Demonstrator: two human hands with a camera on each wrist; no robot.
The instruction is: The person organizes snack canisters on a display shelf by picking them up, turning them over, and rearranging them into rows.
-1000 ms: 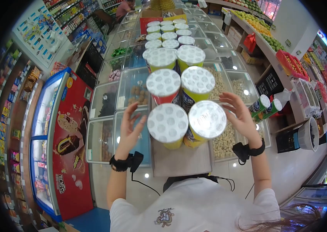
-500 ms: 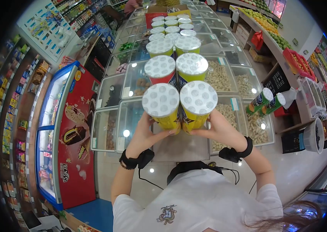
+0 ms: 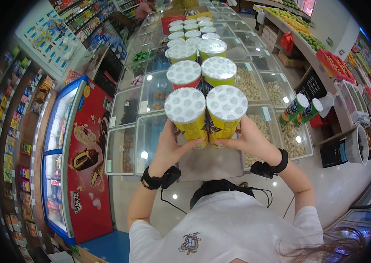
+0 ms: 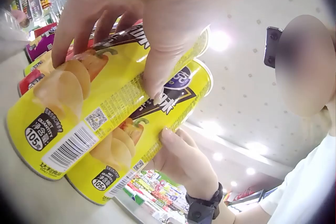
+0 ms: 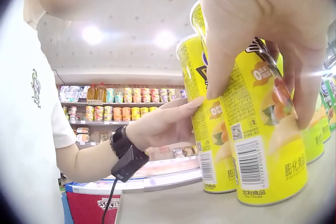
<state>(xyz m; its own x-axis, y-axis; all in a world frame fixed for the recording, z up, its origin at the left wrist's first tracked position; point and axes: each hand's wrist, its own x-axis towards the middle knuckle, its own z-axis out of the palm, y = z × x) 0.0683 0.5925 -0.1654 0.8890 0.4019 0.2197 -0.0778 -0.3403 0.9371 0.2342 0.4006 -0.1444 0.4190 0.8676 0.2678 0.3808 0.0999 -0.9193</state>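
Two yellow potato chip cans stand side by side at the near end of a double row, the left can (image 3: 185, 105) and the right can (image 3: 226, 103). My left hand (image 3: 170, 143) grips the left can from its outer side, thumb across the front. On the other side my right hand (image 3: 253, 139) holds the right can the same way, and the thumbs come close together. Both cans are upright with dotted silver lids. In the left wrist view their printed fronts (image 4: 79, 103) show barcodes. Directly behind stand a red can (image 3: 184, 73) and a yellow-green can (image 3: 218, 71).
More lidded cans (image 3: 192, 34) continue the rows toward the back. Clear-lidded bins of nuts (image 3: 247, 81) flank them. Two green cans (image 3: 294, 108) lean over the bins at right. A red freezer (image 3: 89, 162) stands at left, and a grey board (image 3: 211, 164) lies in front of me.
My hands came in from either side and took hold of the two front cans, one each. The front pair now stands evenly side by side, slightly farther forward than half a second ago.
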